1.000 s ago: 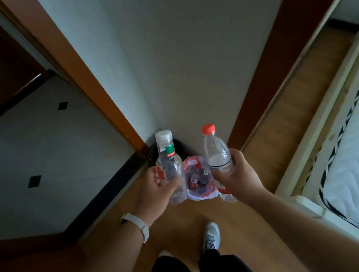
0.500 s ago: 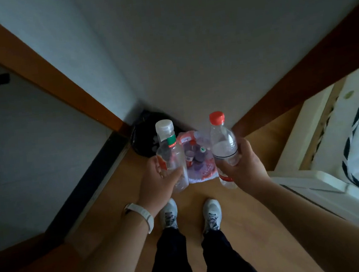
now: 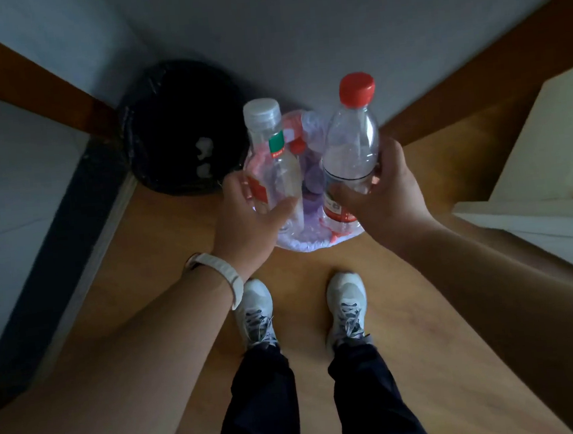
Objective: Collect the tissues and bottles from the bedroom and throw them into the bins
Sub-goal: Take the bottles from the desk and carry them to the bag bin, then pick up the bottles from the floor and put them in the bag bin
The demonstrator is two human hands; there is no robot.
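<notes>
Now I've got left hand (image 3: 247, 220) clamped round white-cap bottle (image 3: 274, 162), right hand (image 3: 386, 195) round red-cap bottle (image 3: 351, 144), both upright above purple bin (image 3: 312, 240) on floor (image 3: 177, 262). Black bin (image 3: 178, 129) just left of it, against wall (image 3: 294, 23).

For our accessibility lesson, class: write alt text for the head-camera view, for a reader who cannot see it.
Seen from above, a person's left hand grips a clear-capped bottle and the right hand a red-capped bottle, both over a purple-lined bin in a corner. A black-lined bin stands to its left; white trainers show below on the wooden floor.
</notes>
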